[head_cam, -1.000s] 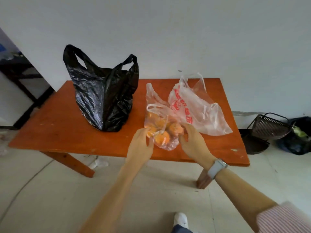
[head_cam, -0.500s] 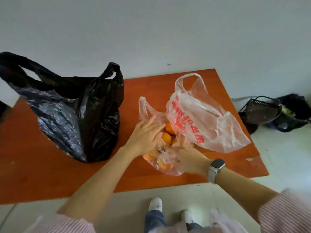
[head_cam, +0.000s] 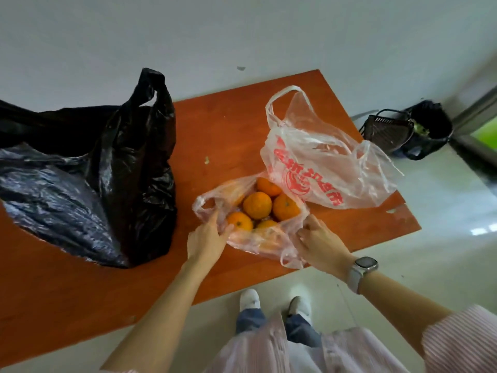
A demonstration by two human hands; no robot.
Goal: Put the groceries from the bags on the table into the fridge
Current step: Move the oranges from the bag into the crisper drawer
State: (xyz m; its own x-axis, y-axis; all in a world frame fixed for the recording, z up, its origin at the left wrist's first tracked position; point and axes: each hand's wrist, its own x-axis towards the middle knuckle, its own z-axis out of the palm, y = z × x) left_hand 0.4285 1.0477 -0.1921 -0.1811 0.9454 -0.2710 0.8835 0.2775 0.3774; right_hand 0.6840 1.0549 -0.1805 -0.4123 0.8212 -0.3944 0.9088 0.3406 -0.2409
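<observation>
A small clear plastic bag [head_cam: 258, 239] lies open near the front edge of the orange wooden table [head_cam: 228, 125], with several oranges [head_cam: 257, 205] showing inside. My left hand [head_cam: 207, 238] pinches the bag's left rim. My right hand [head_cam: 321, 242] grips the right rim and pulls the mouth wide. Behind it lies a clear bag with red print [head_cam: 322, 162], its contents not visible. A large black plastic bag [head_cam: 88, 179] stands on the left half of the table, handles up, its contents hidden.
A white wall runs behind the table. On the tiled floor at the right stand a dark wire basket [head_cam: 387, 129] and a black bin bag [head_cam: 430, 127]. My shoes [head_cam: 250, 298] are at the table's front edge.
The view has tilted down and moved closer over the table. My hands went from reaching at the oranges bag to pulling its mouth apart, so the oranges now show from above.
</observation>
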